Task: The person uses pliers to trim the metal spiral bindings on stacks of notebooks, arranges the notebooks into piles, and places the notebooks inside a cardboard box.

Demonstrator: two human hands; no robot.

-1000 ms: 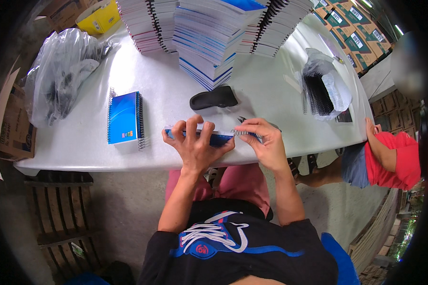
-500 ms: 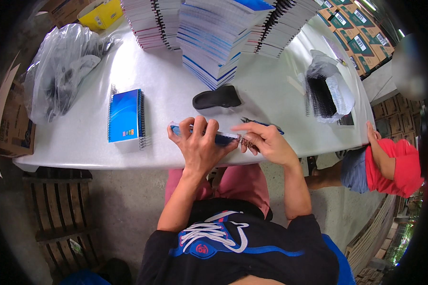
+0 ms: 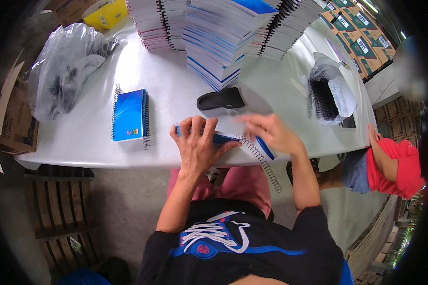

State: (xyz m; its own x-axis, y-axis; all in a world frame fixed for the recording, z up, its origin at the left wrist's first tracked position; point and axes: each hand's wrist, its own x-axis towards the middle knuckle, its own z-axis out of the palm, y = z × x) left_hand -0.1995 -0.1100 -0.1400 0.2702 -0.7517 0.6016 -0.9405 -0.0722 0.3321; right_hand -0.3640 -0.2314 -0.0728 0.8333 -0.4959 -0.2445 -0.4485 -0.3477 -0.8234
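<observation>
The left hand (image 3: pixel 197 145) presses 1 blue notebook (image 3: pixel 218 137) flat at the table's near edge, while the wire spiral (image 3: pixel 264 161) runs diagonally down-right beneath the right hand (image 3: pixel 268 133) (blurred, grip unclear).

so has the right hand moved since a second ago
Yes. The right hand has lifted off the blue notebook and shifted up toward the black tool; the wire spiral hangs off the white table.

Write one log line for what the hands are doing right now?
left hand: pressing down blue notebook at table edge | right hand: on wire spiral, blurred | finished notebook: lying left
</observation>
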